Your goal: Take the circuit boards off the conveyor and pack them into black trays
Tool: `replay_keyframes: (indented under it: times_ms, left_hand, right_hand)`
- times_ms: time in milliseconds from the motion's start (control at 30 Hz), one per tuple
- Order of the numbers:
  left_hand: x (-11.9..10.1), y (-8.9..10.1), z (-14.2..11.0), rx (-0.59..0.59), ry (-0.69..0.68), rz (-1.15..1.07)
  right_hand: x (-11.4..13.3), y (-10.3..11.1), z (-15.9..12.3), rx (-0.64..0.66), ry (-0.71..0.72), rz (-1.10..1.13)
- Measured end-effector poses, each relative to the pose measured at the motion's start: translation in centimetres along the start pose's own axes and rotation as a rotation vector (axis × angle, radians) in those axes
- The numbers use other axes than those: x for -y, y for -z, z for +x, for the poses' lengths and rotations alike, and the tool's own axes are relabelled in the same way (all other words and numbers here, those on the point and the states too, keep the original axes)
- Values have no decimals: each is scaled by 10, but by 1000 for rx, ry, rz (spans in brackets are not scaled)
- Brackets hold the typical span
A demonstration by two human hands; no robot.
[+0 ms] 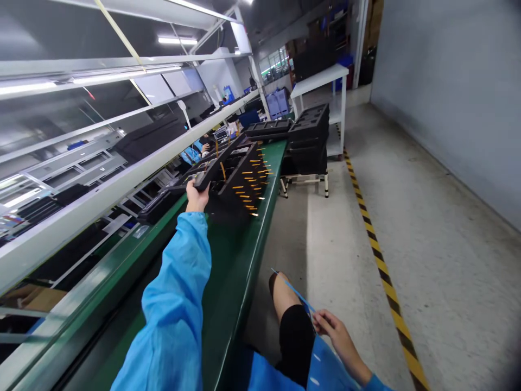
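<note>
Down close, the right hand [332, 327] pinches a slim blue strip [300, 297] between thumb and finger; alongside runs the glossy green bench [228, 260]; past a wrinkled blue sleeve [175, 288], the left hand [197, 198] grips the near end of a rigid black tray [212, 172], which stretches away beyond it, well apart from the right hand; beside the tray, a boxy black stack [231, 203] bristles with thin orange strips [238, 187]; farther off, angular black trays [310, 130] sit piled.
</note>
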State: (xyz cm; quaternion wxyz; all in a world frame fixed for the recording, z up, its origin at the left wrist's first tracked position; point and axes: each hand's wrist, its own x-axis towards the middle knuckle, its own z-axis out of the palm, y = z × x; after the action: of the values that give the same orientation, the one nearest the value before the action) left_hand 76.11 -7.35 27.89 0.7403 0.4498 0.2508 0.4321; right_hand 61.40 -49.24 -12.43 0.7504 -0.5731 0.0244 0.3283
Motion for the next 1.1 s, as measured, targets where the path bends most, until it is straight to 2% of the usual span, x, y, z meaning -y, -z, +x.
replay_keyframes:
  times_ms: [100,200,300,433,533,667,767,900,1000,1100]
  left_hand:
    - [15,-24,6,-78,48,-37]
    - [21,-28,11,-70,99,-12]
    - [18,-18,16,-27,185,27]
    - [12,3,17,30,281,198]
    - [12,10,12,38,265,319]
    - [11,15,0,51,242,419]
    - [10,29,-5,99,236,444]
    - [11,46,-5,176,266,471]
    - [12,49,-6,188,335,487]
    - [10,52,-6,187,407,507]
  right_hand:
    - [1,7,-4,-44,1,32]
    - [-6,13,-10,-100,3,23]
    - [-13,17,-12,-124,-14,-10]
    - [-10,20,-3,-102,-9,-55]
    - [-2,20,19,-99,-5,-95]
    - [14,11,63,-119,-4,-142]
    - [39,-9,97,-150,16,-185]
    - [97,-55,129,-146,-10,-231]
    - [147,-91,137,-117,-54,-248]
    - [182,-117,132,-67,-105,-249]
